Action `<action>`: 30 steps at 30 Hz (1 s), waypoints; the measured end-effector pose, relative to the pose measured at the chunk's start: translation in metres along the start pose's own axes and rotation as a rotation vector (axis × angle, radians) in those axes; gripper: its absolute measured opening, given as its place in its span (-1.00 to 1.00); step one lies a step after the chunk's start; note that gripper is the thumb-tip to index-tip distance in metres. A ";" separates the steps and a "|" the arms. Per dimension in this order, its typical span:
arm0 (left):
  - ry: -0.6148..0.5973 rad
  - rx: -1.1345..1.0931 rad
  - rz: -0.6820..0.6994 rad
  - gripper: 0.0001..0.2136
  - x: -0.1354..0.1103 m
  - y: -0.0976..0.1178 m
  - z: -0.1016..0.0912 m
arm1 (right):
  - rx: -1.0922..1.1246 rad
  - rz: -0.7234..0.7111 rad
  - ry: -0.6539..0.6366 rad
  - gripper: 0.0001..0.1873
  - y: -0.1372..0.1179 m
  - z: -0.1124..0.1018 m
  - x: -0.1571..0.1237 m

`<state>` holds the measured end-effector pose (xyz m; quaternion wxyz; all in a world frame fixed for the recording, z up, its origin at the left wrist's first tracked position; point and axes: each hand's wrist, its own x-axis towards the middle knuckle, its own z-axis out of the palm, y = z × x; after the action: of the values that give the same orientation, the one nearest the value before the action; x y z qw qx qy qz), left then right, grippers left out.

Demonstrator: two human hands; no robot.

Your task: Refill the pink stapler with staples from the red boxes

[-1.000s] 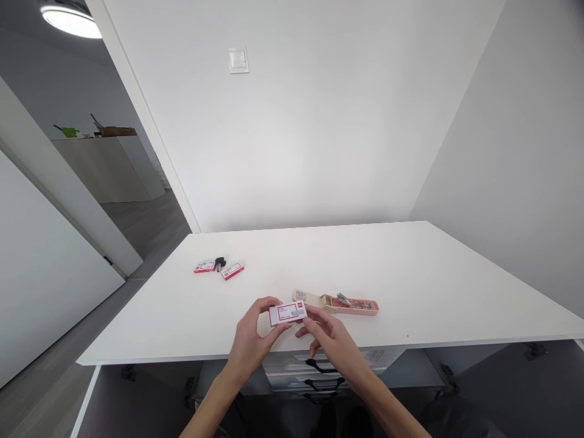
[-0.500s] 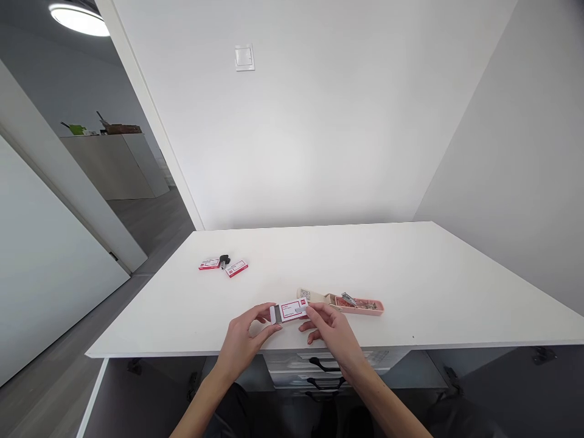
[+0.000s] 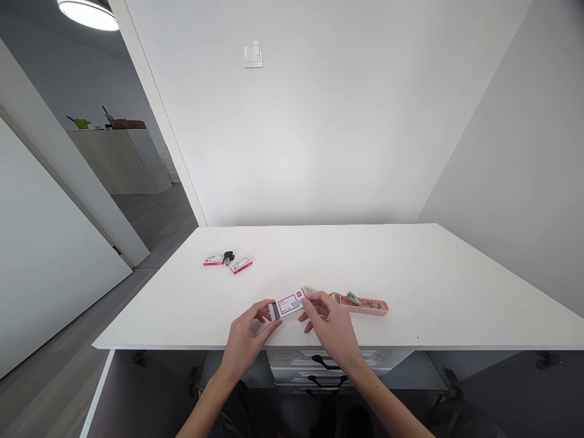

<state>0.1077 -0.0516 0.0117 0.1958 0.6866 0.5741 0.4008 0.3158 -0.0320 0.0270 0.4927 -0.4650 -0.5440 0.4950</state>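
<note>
The left hand point(image 3: 246, 333) pinches a small red-and-white box point(image 3: 289, 303) by its open left end, the right hand point(image 3: 332, 323) by its right, above the counter point(image 3: 347, 255) near its front edge; a pink case point(image 3: 371, 306) lies beside the right hand, two similar boxes point(image 3: 241, 265) toward the back left corner

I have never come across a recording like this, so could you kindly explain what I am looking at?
Of course. There is no machine here: these are a person's bare left hand and right hand, seen by a camera on that person's head, looking forward and down. Both hands hold a small red-and-white box near the front edge of a white tabletop. By the right hand lies a long pink holder with small metal pieces inside. Farther back, to the left, are two similar boxes with a small black-topped object between them.
</note>
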 end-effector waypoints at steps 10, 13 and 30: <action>-0.014 0.086 0.047 -0.66 0.006 -0.002 0.001 | -0.291 -0.111 0.024 -0.67 -0.010 0.007 0.012; -0.056 0.052 0.062 -0.67 0.005 -0.002 -0.004 | -0.224 -0.097 0.022 -0.61 -0.004 0.007 0.009; 0.147 0.356 0.265 -0.85 0.003 0.013 -0.001 | -0.206 -0.160 0.067 -0.53 -0.003 0.005 -0.005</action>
<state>0.1149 -0.0521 0.0226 -0.0251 0.7486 0.5535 0.3641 0.3107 -0.0373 0.0291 0.4982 -0.4846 -0.6104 0.3800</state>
